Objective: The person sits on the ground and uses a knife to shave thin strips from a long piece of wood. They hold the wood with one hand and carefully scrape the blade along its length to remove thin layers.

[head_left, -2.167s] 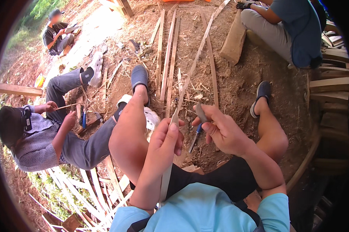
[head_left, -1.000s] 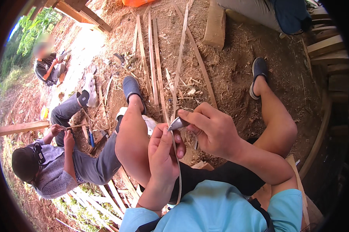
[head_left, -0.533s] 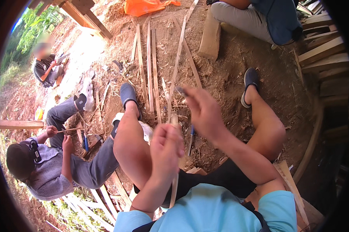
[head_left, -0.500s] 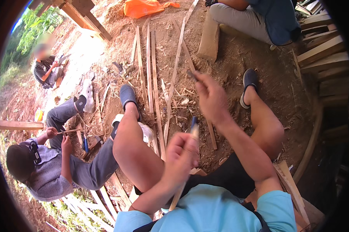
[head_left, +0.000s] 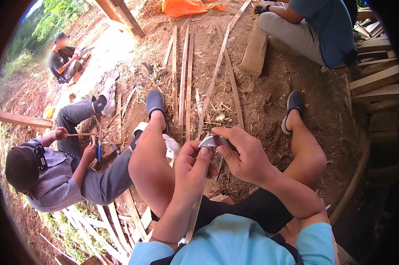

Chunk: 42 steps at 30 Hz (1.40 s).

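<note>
Gripping a knife [head_left: 211, 141], right hand [head_left: 243, 154] fingers curled shut round its handle, blade pointing left onto the strip. Pinching a thin bamboo strip [head_left: 194, 212], left hand [head_left: 192, 170] fingers closed on it just below the blade, thumb pressed near the edge. Strip running down between the knees [head_left: 148, 163] toward the blue shirt [head_left: 234, 243]. Beyond: long slats [head_left: 184, 75] lying on the dirt floor [head_left: 261, 101]; seated person [head_left: 53, 172] at left holding a stick [head_left: 81, 134]; wood block [head_left: 254, 53] at top.

two hands [head_left: 195, 170], one knife [head_left: 213, 141], three other people [head_left: 49, 172]
</note>
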### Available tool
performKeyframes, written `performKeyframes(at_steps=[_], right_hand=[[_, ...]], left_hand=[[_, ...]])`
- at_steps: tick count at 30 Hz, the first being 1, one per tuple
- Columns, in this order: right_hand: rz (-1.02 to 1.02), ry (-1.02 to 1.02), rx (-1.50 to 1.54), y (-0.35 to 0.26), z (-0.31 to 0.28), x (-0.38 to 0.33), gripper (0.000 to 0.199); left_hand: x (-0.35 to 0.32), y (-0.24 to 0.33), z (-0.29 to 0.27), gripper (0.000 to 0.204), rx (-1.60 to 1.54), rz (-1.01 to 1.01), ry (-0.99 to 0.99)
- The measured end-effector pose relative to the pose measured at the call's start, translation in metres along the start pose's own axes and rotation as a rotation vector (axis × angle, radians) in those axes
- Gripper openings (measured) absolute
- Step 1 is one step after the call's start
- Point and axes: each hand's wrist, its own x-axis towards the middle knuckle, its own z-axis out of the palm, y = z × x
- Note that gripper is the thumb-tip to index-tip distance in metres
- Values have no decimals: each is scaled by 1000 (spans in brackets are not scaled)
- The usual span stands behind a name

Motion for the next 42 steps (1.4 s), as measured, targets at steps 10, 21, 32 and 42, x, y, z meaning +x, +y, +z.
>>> performKeyframes(at_steps=[10, 21, 32, 42], right_hand=[[-2, -105, 86, 2, -3, 1, 16], [119, 370, -35, 41, -17, 43, 12], [-52, 65, 126, 8, -9, -2, 20], [64, 102, 211, -4, -24, 0, 22]], left_hand=[[3, 7, 2, 15, -5, 12, 42], [-32, -24, 31, 14, 170, 29, -318], [-3, 18, 3, 16, -125, -3, -20], [-9, 15, 5, 43, 42, 116, -115]])
